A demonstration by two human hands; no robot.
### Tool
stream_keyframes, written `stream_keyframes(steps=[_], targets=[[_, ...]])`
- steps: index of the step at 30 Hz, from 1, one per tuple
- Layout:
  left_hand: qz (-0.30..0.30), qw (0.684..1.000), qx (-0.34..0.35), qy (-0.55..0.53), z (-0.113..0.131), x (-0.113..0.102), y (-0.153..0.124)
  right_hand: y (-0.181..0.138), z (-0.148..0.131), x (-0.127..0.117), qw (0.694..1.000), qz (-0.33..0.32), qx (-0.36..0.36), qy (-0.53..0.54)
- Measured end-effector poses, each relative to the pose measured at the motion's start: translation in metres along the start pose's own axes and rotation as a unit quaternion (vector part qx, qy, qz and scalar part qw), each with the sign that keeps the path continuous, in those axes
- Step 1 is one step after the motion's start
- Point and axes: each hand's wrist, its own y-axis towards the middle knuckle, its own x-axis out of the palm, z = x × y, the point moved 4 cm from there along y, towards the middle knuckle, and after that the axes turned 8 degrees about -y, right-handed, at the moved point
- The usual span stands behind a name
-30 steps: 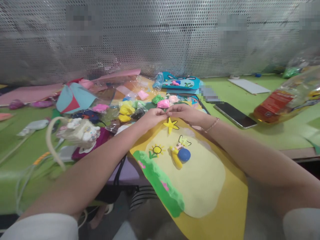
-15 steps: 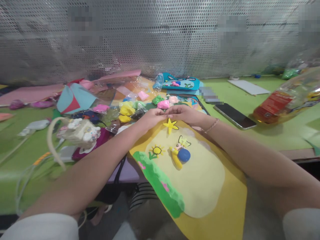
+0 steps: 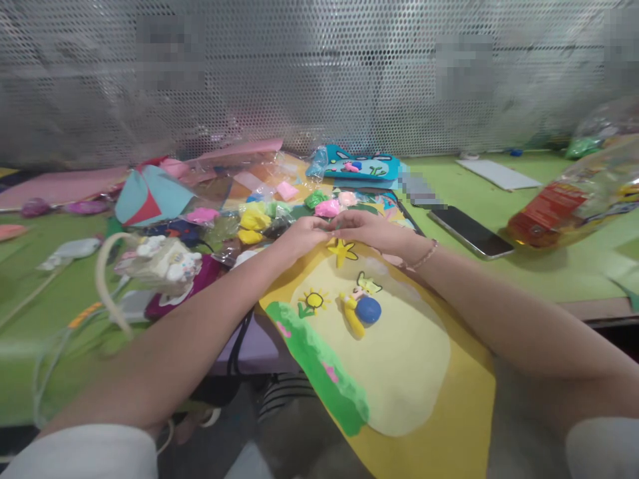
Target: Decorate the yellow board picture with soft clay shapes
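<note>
Nearest the camera, a yellow board [image 3: 449,426] carried a green clay strip [image 3: 319,366], a small sun [image 3: 313,300] and a star [image 3: 341,251]. Just beyond the star, the left hand [image 3: 303,235] and right hand [image 3: 367,227] met, fingertips pinched together; what they clamped could not be made out. Farther right lay a phone [image 3: 470,230].

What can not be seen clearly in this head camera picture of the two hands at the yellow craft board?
- Head view: whatever the left hand and right hand pinch is hidden by their fingertips.
- The yellow craft board is cut off by the bottom edge.
- The label of the clear plastic bag is blurred, and the right edge cuts the bag.
- Behind the perforated metal screen, blurred patches hide details.
</note>
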Motion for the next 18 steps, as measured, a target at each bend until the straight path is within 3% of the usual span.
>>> stream_keyframes(steps=[5, 9, 14, 18], targets=[[0.036, 0.999, -0.015, 0.015, 0.0038, -0.002, -0.0039, -0.0017, -0.0012, 0.0037, 0.987, 0.038, 0.085, -0.131], [0.036, 0.998, -0.014, 0.041, 0.0038, -0.0026, -0.0043, -0.0023, -0.0066, 0.0062, 0.977, 0.039, 0.066, -0.201], [0.026, 0.998, -0.015, 0.046, 0.0005, -0.002, -0.0025, 0.0007, -0.0013, 0.0072, 0.977, 0.03, 0.069, -0.198], [0.029, 0.998, -0.012, 0.05, -0.0003, -0.0024, -0.0016, 0.0007, -0.0001, 0.0044, 0.988, 0.027, 0.06, -0.137]])
